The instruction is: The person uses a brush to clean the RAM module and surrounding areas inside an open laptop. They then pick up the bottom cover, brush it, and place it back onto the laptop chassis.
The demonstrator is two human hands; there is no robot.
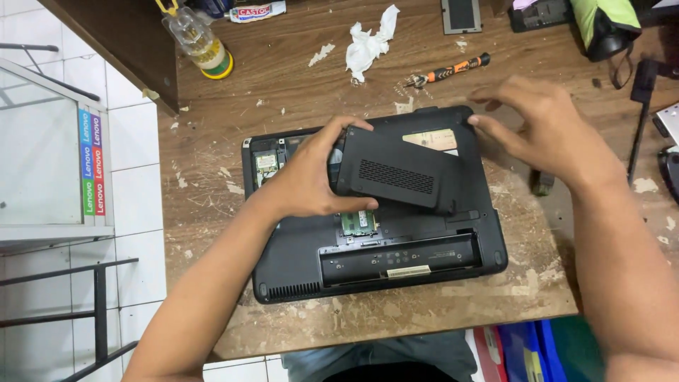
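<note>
A black laptop point(396, 265) lies upside down on a worn wooden table point(233, 163), its battery bay empty along the near edge. My left hand point(315, 177) grips the left end of a black vented bottom cover panel point(396, 170), holding it tilted over the laptop's open middle, where a green memory module point(357, 221) shows. My right hand point(541, 124) hovers with fingers spread at the laptop's far right corner, fingertips beside the panel's far edge and holding nothing.
An orange-and-black screwdriver point(447, 71) and a crumpled white tissue point(369, 44) lie beyond the laptop. A clear bottle with a yellow base point(201, 41) stands at the back left. Dark gear and a cable point(640, 106) sit at the right. The table's left edge drops to tiled floor.
</note>
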